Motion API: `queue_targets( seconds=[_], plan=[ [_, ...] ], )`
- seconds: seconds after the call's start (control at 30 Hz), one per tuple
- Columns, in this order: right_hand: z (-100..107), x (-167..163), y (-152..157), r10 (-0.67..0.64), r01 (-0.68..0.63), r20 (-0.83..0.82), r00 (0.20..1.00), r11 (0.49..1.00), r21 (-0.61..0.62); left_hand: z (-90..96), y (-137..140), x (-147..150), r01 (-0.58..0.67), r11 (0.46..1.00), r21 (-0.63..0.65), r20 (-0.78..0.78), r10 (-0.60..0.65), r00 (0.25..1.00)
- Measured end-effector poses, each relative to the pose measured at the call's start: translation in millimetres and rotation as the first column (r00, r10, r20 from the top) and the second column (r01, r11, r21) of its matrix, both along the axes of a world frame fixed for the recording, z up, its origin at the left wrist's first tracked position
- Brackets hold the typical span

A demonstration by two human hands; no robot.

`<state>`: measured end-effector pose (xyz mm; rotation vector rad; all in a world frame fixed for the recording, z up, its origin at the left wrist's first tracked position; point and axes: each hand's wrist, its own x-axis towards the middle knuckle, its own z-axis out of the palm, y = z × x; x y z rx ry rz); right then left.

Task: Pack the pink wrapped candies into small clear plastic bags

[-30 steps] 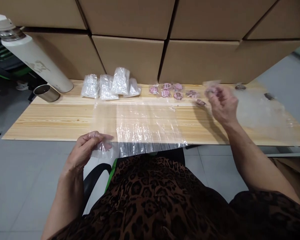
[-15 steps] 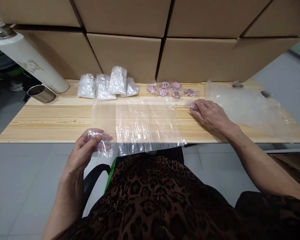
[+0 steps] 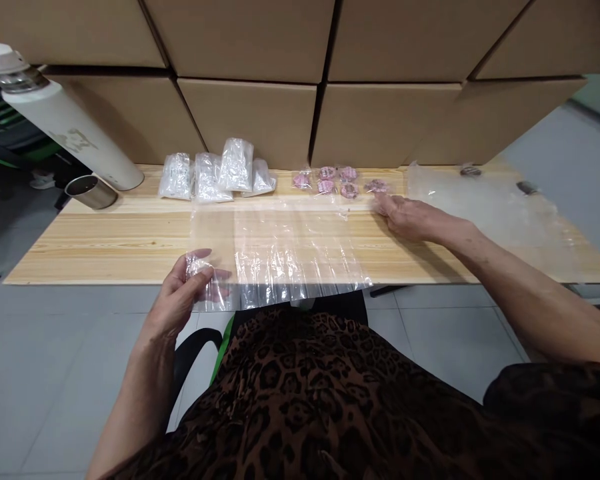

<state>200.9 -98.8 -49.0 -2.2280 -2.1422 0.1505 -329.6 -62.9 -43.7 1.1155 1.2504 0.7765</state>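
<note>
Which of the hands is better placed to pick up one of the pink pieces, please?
Probably the right hand: its fingertips rest beside the pink pieces, while the left hand pinches a small clear bag at the table's near edge.

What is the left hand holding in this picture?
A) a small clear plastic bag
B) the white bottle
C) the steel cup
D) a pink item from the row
A: the left hand pinches a small clear plastic bag at the near edge of the table, while the steel cup and white bottle stand untouched far to the left.
</note>
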Motion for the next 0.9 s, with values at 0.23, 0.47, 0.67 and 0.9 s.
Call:
queue_targets(
  seconds=[0.23, 0.47, 0.67, 0.9],
  plan=[
    [33, 26, 12, -0.065, 0.046, -0.110, 0.992, 0.986, -0.162, 1.2, -1, 3, 0.018, 1.000, -0.010, 0.008, -0.018, 1.000],
    [9, 21, 12, 0.031, -0.031, 0.013, 0.999, 0.999, -0.033, 2.9, -1, 6, 0.008, 1.000, -0.031, 0.026, -0.007, 1.000],
    [24, 14, -2, -0.254, 0.267, -0.354, 0.900, 0.964, -0.014, 2.2, 0, 9, 0.004, 0.999, -0.036, 0.031, -0.003, 1.000],
    [9, 0, 0, -0.092, 0.093, -0.097, 0.991, 0.996, 0.000, 3.7, -3, 16, 0.003, 0.999, -0.039, 0.044, -0.001, 0.999]
  ],
)
